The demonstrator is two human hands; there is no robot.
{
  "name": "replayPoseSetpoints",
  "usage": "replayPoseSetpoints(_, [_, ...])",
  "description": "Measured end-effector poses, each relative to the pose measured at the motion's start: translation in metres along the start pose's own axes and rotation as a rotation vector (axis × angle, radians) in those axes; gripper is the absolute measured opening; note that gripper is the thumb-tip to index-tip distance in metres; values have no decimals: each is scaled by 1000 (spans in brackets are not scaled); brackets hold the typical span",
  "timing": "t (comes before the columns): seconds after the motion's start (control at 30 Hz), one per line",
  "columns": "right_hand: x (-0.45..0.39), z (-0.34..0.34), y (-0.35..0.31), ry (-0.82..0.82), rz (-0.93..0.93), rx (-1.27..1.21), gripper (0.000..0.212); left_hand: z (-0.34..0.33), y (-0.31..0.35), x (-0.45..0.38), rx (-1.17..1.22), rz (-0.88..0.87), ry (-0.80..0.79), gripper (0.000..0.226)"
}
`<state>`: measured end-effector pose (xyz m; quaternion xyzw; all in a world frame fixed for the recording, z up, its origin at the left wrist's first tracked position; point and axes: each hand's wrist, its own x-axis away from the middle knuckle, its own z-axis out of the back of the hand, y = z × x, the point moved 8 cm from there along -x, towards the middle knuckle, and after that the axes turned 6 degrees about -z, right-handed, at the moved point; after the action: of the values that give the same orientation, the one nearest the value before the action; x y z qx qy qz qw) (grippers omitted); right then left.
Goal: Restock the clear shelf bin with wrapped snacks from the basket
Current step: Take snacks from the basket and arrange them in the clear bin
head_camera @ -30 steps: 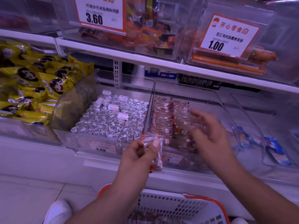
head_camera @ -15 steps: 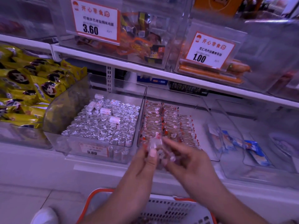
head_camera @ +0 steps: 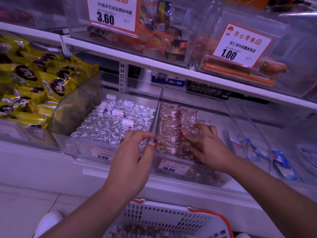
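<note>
Yellow packets (head_camera: 34, 86) fill the far-left bin, then foil-wrapped rolls (head_camera: 111, 124). The left hand (head_camera: 132, 162) hovers at the divider, fingers spread and empty. The right hand (head_camera: 208, 146) presses loosely curled fingers onto wrapped snacks (head_camera: 169, 127) lined up in the clear bin (head_camera: 221, 179). The white basket (head_camera: 164, 220) sits below.

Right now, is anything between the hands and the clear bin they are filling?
Nothing visible. The bin is open on top; the right hand is already among its wrapped snacks, and the left hand is at the bin's left wall.
</note>
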<state>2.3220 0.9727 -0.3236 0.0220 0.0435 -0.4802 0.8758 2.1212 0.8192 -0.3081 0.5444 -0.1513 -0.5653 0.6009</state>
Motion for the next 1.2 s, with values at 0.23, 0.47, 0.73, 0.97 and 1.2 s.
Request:
replayPoseSetpoints(0.23, [-3, -9, -4, -132, -14, -167, 77, 0, 3, 0, 0, -3, 4, 26])
replayPoseSetpoints(0.47, [-10, -26, 3, -244, -111, -219, 70, 0, 2, 0, -17, -6, -2, 19])
replayPoseSetpoints(0.73, [-17, -20, -4, -199, -185, -337, 77, 0, 5, 0, -22, -16, 3, 21])
replayPoseSetpoints(0.97, [-16, -23, -8, -246, -153, -279, 78, 0, 8, 1, -21, -22, -7, 25])
replayPoseSetpoints(1.2, [15, 25, -1, 62, -130, -367, 65, 5, 13, 3, -31, -78, -3, 21])
